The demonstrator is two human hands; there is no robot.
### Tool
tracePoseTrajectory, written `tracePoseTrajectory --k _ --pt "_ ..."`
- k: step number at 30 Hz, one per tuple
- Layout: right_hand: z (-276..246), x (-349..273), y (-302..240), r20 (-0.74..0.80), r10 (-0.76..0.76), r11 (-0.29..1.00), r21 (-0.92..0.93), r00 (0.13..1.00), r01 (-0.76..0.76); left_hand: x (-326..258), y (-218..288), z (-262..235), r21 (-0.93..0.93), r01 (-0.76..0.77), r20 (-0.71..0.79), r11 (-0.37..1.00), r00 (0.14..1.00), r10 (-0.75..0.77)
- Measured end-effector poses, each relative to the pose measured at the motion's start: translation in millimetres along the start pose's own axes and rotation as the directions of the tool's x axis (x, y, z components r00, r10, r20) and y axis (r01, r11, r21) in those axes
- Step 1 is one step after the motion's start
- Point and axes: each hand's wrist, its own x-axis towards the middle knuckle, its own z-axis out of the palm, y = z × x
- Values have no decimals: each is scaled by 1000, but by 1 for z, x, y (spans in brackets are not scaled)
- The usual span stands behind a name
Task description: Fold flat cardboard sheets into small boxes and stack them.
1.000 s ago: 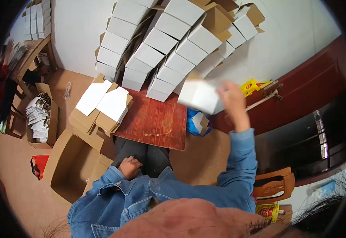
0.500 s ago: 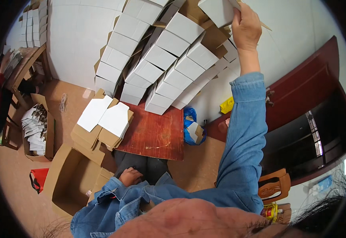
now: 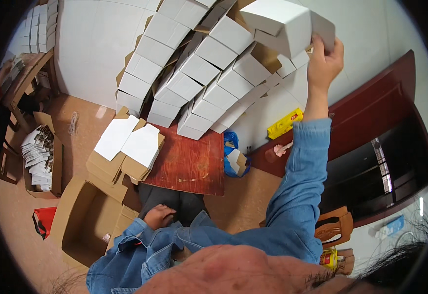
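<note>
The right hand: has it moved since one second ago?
Yes: the right hand moved up and away from the red table, toward the top of the stacked white boxes.

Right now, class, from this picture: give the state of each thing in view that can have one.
Right hand: raised, gripping a white box.
White box: folded into shape, held up.
Left hand: resting on the lap.
Stacked boxes: in columns, some visibly open.
Card blanks: flat, piled.
Large carton: open.
Far-left carton: open, packed with card pieces.
Blue bag: open, card inside.
</note>
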Motion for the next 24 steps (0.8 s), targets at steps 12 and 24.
tracePoseTrajectory --k 12,24 --pt "-59 -218 -93 661 518 402 371 542 -837 114 149 -115 -737 -368 -507 567 855 -104" --pt "-107 -276 -88 836 61 843 249 545 -476 75 145 -72 -444 -287 -316 849 937 151"
